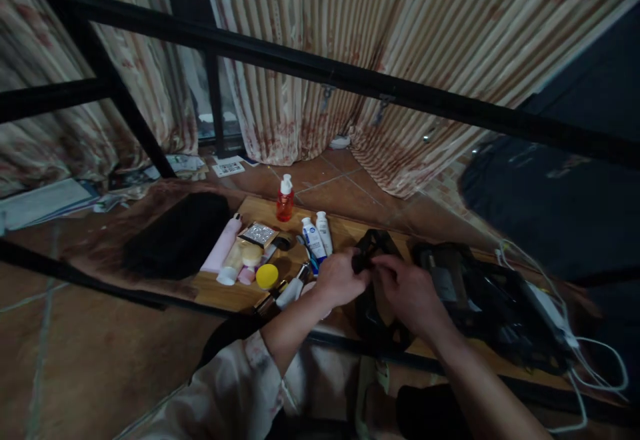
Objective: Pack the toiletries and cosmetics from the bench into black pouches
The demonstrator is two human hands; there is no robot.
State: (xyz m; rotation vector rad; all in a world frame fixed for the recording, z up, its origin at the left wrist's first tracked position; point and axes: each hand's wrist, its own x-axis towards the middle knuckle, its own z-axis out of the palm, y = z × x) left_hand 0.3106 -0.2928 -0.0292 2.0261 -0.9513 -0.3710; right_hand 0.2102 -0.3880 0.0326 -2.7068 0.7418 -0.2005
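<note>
A black pouch [383,323] lies on the wooden bench top, dark and loosely shaped. My left hand [343,279] has its fingers closed on the pouch's dark upper part. Close beside it, my right hand [413,295] pinches the pouch, with thumb and index finger near the left fingertips. The exact part between the fingers is too dark to make out. Left of my hands are a blue-and-white tube [314,239], a white bottle [324,232], a yellow-lidded jar [267,276] and a pink bottle [223,243]. A red pump bottle [285,203] stands upright behind them.
To the right, an open black bag [480,307] lies beside a white cable [600,363]. A black cloth bundle [177,237] sits at the left. A dark metal bar [320,70] crosses in front of striped curtains [300,120]. Papers [45,203] lie at far left.
</note>
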